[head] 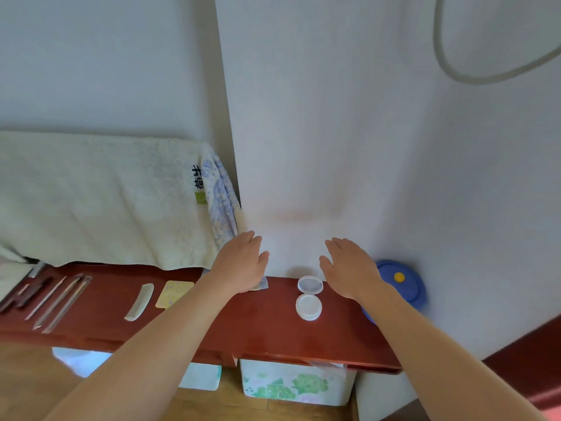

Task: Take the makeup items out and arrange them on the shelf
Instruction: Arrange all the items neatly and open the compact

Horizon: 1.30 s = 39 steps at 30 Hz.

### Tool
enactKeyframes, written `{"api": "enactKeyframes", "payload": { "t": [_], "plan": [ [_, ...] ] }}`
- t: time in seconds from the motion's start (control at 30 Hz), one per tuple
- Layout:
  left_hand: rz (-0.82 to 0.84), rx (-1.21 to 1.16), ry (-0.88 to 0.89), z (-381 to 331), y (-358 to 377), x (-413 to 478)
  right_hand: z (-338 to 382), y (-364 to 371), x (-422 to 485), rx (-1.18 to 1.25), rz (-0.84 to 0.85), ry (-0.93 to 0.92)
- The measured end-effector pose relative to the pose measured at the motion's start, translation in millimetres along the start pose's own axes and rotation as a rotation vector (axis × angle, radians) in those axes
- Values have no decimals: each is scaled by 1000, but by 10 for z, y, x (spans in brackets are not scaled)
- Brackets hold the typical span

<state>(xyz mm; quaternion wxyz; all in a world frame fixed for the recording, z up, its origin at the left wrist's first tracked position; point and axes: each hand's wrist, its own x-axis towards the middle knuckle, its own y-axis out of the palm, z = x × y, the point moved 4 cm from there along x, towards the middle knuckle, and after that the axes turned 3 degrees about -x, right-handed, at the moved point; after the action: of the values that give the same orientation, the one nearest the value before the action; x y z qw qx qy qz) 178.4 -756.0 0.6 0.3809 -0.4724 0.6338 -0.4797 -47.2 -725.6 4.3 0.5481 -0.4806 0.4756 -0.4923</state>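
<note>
A dark red wooden shelf (258,326) runs across the lower part of the view. An open white round compact (309,298) lies on it, lid tilted up toward the wall. My left hand (241,262) hovers flat above the shelf left of the compact, fingers spread, partly covering a small pale blue item (261,286). My right hand (352,268) hovers just right of the compact, palm down and empty. Further left lie a yellow patterned pad (173,293), a white comb (140,301) and several thin pencils and brushes (57,300).
A cream towel (100,202) hangs over the back left above the shelf. A blue round object with a yellow dot (403,284) sits against the wall at the shelf's right end. A floral box (296,382) stands under the shelf on the wooden floor.
</note>
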Motion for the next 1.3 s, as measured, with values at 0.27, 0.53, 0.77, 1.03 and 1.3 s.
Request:
{"api": "enactKeyframes", "payload": {
  "t": [0.27, 0.53, 0.77, 1.03, 1.3],
  "plan": [
    [-125, 50, -47, -49, -136, -385, 11, -161, -176, 16, -21, -99],
    [-154, 82, -216, 175, -146, -993, 373, -153, -307, 29, -36, -271],
    [-166, 59, -315, 443, -389, -1562, 1011, -216, -443, 15, -62, -419],
    [-229, 108, -419, 1086, -623, -2277, 1927, -233, -685, 133, -107, -522],
    [-233, 114, -492, 1799, -747, -3134, 3039, -85, -1047, 65, -71, -627]
  ]
}}
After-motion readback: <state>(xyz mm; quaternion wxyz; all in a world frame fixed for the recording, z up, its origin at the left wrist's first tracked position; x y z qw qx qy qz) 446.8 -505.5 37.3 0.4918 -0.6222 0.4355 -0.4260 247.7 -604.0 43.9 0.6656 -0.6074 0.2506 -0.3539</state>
